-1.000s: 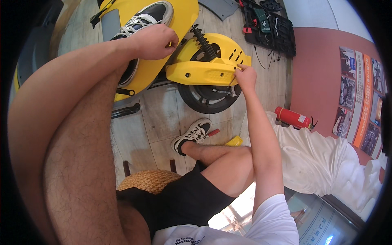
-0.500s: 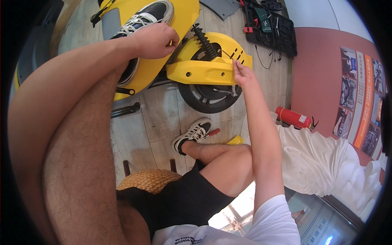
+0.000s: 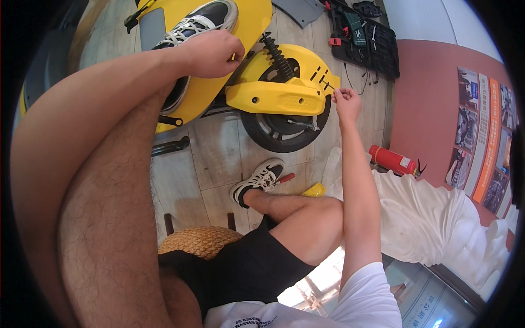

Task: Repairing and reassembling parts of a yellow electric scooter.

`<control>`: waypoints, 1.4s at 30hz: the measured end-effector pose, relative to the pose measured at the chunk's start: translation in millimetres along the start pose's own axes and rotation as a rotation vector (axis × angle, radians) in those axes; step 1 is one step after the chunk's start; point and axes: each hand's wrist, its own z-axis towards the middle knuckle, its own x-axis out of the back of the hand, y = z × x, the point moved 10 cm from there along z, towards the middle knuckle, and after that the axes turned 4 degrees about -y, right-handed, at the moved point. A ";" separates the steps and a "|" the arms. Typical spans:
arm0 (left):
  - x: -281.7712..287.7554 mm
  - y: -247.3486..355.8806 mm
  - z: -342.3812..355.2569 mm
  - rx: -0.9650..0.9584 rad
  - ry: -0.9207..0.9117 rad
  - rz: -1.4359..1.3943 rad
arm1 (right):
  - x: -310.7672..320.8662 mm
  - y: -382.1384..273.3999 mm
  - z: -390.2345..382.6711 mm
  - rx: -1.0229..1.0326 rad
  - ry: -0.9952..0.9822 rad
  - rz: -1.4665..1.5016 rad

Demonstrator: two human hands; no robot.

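A yellow scooter body [image 3: 249,33] lies on its side with its wheel [image 3: 281,134] toward me. My right hand [image 3: 347,104] pinches a thin dark rod [image 3: 328,85] just beside the slotted end of the yellow rear fender [image 3: 295,60]. Below the slots is a yellow side cover [image 3: 276,98] with two holes, and a black spring shock [image 3: 278,57] stands to its upper left. Curled closed, my left hand [image 3: 216,53] rests by my shoe [image 3: 199,24] at the edge of the body; what its fingers hold, if anything, is hidden.
An open black tool case [image 3: 366,41] lies at the far right, by a grey panel [image 3: 301,11]. A red fire extinguisher [image 3: 391,159] is at the wall. Near my other shoe are a red-handled tool [image 3: 285,178] and a yellow packet [image 3: 314,189]. A woven stool [image 3: 202,240] is beneath me.
My right hand has moved right and slightly down, away from the side cover to the fender's slotted end, its fingers now pinched on the thin dark rod. The left hand stays nearly still.
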 end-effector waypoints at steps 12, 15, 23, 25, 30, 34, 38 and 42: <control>0.1 0.8 -0.4 -0.042 0.052 0.047 | 24.3 -78.1 -42.7 0.320 0.031 -0.452; -0.7 -0.6 -1.6 -0.034 0.040 0.044 | 20.8 -75.7 -42.1 0.321 0.010 -0.431; -2.2 1.7 0.5 -0.027 0.010 0.056 | 21.1 -76.1 -40.4 0.315 0.008 -0.460; -2.8 1.0 0.9 -0.009 0.000 0.067 | 23.4 -79.4 -42.4 0.323 0.032 -0.451; -2.0 0.1 -1.2 -0.021 0.010 0.069 | 18.2 -84.3 -45.7 0.280 -0.010 -0.374; -2.3 1.4 0.8 -0.003 -0.004 0.066 | 15.9 -81.2 -43.7 0.303 -0.013 -0.374; -2.6 2.0 1.3 -0.014 0.007 0.068 | 15.0 -82.2 -43.4 0.306 -0.009 -0.351; -3.8 0.1 -1.2 -0.008 0.010 0.080 | 6.5 -97.2 -53.3 0.348 -0.050 -0.360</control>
